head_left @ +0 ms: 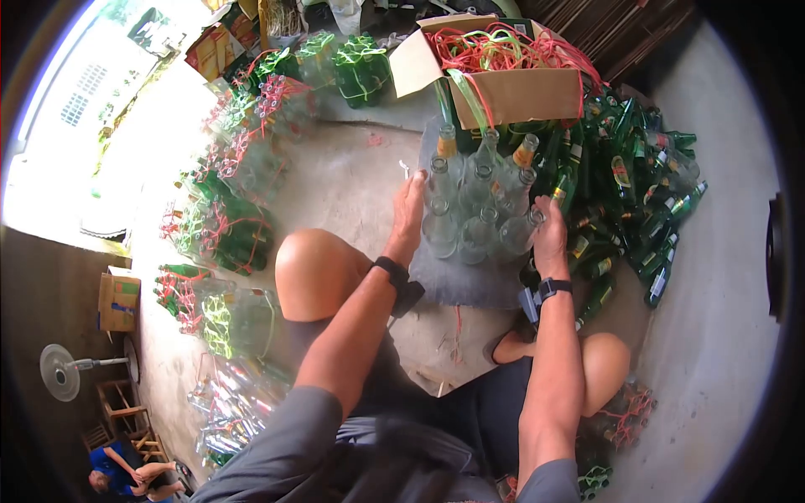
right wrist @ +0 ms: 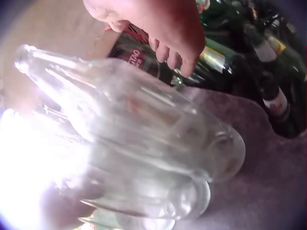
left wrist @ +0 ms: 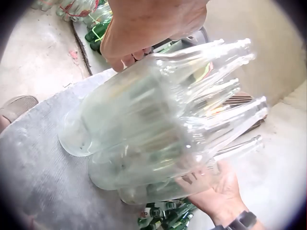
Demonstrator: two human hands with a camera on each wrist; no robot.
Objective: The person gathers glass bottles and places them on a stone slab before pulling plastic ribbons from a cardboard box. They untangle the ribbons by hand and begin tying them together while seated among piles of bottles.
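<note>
Several clear glass bottles [head_left: 482, 197] stand upright in a tight cluster on a grey board [head_left: 478, 285] in front of me. A few have orange labels on their necks. My left hand [head_left: 409, 210] is at the cluster's left side, fingers pointing forward along the glass. On the opposite side, my right hand [head_left: 549, 239] faces the bottles with its palm, fingers right at the outer bottle. The left wrist view shows the clear bottles [left wrist: 129, 115] between both hands. In the right wrist view, the right fingers [right wrist: 175, 57] hang relaxed beside a clear bottle [right wrist: 163, 110].
Behind the board, a cardboard box [head_left: 528, 96] holds red and green ties. Loose green bottles [head_left: 625, 159] pile up on the right. Tied bottle bundles [head_left: 235, 226] line the left. A fan [head_left: 63, 371] and a seated person [head_left: 126, 469] are at the far left.
</note>
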